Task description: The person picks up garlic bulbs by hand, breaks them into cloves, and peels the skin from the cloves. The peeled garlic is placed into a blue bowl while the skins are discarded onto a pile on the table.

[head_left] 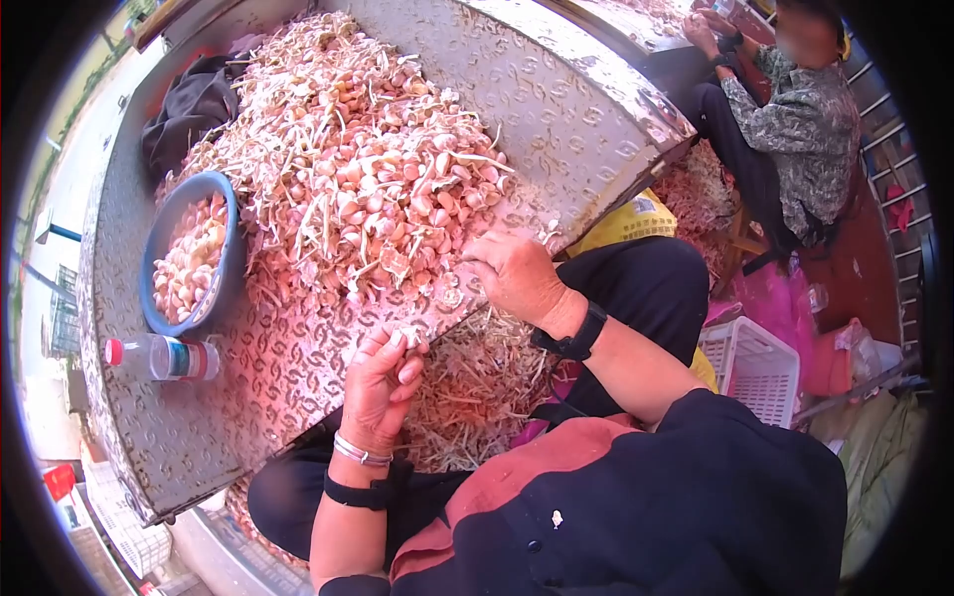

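Note:
A large heap of garlic cloves and dry stalks [348, 179] covers the middle of the patterned metal table [268, 407]. My left hand [380, 382], below the table's near edge, pinches a small whitish garlic piece [412, 338] between thumb and fingertips. Over the right end of the heap's near side is my right hand [519, 278], its fingers curled together by the table edge; whatever its fingertips may hold is hidden. A blue bowl [238, 248] holding pale cloves [191, 260] stands left of the heap.
A water bottle [184, 359] lies below the bowl, and a dark cloth [191, 114] sits at the upper left. Stalk litter [477, 397] lies between my knees. To the right are a white crate [760, 372], a yellow bag [631, 221] and a seated person [795, 139].

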Demonstrator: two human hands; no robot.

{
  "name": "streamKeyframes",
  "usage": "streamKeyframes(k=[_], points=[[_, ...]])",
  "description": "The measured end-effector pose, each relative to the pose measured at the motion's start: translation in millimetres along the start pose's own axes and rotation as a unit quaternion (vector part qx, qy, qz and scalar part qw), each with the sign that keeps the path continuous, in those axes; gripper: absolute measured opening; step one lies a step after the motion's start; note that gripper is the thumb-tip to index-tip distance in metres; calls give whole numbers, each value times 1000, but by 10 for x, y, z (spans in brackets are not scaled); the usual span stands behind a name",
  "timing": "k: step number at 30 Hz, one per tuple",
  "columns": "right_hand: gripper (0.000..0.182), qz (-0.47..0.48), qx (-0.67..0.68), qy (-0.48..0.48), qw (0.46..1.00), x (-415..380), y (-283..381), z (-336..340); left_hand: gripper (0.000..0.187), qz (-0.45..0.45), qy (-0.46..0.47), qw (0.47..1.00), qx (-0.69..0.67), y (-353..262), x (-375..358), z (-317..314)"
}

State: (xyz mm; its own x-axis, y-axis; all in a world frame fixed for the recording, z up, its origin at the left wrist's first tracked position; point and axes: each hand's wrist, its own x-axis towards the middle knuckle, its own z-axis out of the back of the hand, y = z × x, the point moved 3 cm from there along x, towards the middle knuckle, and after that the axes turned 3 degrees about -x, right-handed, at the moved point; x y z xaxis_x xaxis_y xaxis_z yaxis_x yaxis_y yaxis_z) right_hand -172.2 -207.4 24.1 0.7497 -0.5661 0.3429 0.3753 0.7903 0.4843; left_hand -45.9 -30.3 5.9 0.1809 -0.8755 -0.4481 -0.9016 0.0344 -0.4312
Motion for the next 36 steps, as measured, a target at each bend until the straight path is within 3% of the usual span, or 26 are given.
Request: streamKeyframes(k=[5,7,9,11,13,16,18,22,25,27,29,31,33,34,35,36], points=[[7,114,0,30,993,262,-144,-340,17,34,224,973,46,-99,-540,-865],[12,137,-45,19,989,307,-134,-382,19,-13,324,936,137,-168,-817,-1181],[11,119,-65,48,990,336,-176,-390,31,-20,408,901,146,-203,-975,-1455],[13,85,-95,92,988,340,-205,-366,27,-5,508,844,170,-239,-1048,-1527],[14,71,-100,106,987,320,-209,-330,22,-104,525,832,148,-124,-1125,-1665],[15,68,-101,116,986,289,-224,-317,19,-116,515,833,167,-93,-1184,-1683],[17,99,-105,108,984,298,-200,-302,17,-142,573,785,189,-91,-1161,-1698],[22,17,-93,132,987,319,-195,-313,14,-123,555,799,194,-154,-1264,-1697],[22,-5,-114,115,987,363,-118,-323,12,-162,543,791,231,-229,-1277,-1681],[21,36,-112,105,987,380,-116,-411,12,-183,540,790,225,-308,-1234,-1736],[20,-17,-176,148,973,415,-104,-452,13,-202,545,784,220,-347,-1201,-1722],[20,-6,-176,113,978,439,-149,-443,15,-226,557,770,215,-376,-1180,-1620],[23,-73,-4,82,994,404,-215,-357,24,-119,576,760,276,-364,-1126,-1411],[23,-136,86,82,984,388,-271,-318,28,-98,553,800,211,-340,-995,-1529],[23,-134,84,78,984,379,-305,-271,31,-71,464,856,216,-319,-926,-1403],[23,-239,310,83,916,333,-384,-267,28,15,271,951,149,-294,-880,-1286]])
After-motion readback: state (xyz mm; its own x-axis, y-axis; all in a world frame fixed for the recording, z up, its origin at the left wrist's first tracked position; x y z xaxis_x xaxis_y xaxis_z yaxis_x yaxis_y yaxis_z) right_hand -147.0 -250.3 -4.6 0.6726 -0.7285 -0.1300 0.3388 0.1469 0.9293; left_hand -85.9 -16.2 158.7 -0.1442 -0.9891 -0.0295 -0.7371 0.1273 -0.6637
